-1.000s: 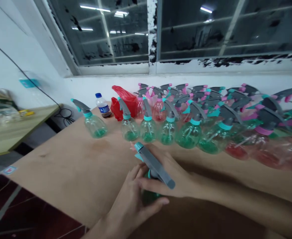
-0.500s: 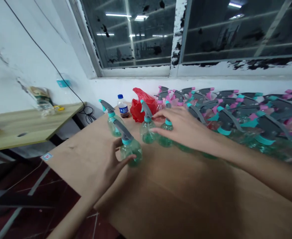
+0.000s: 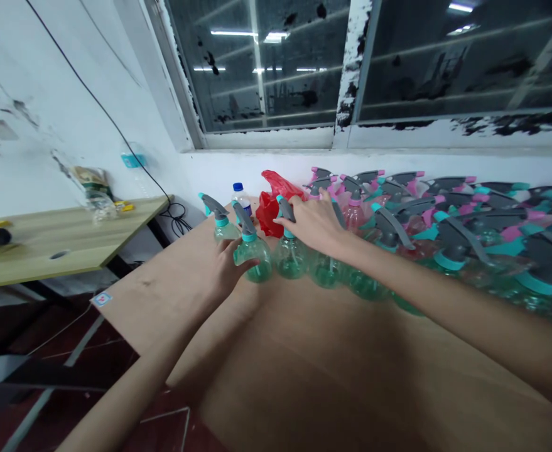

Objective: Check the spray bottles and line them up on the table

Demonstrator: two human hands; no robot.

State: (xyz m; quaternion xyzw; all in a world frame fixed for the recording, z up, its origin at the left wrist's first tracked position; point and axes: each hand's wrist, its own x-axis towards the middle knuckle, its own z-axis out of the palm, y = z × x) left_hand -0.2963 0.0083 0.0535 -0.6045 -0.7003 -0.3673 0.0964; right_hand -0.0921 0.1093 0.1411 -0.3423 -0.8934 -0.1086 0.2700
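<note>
My left hand grips a clear green spray bottle with a grey trigger head and teal collar, standing on the brown table in the front row. My right hand reaches across and rests its fingers on the grey trigger of the neighbouring green spray bottle. Another green spray bottle stands just left, behind the held one. To the right stretches a dense row of spray bottles with teal and pink trim.
A red plastic bag and a small blue-capped drink bottle stand at the back by the white wall. A lighter wooden desk lies to the left across a gap, with a black cable hanging by it.
My left hand carried the green spray bottle away from me and set it into the front row. My right hand left that bottle and reached to the neighbouring bottle's trigger. The view swung left.
</note>
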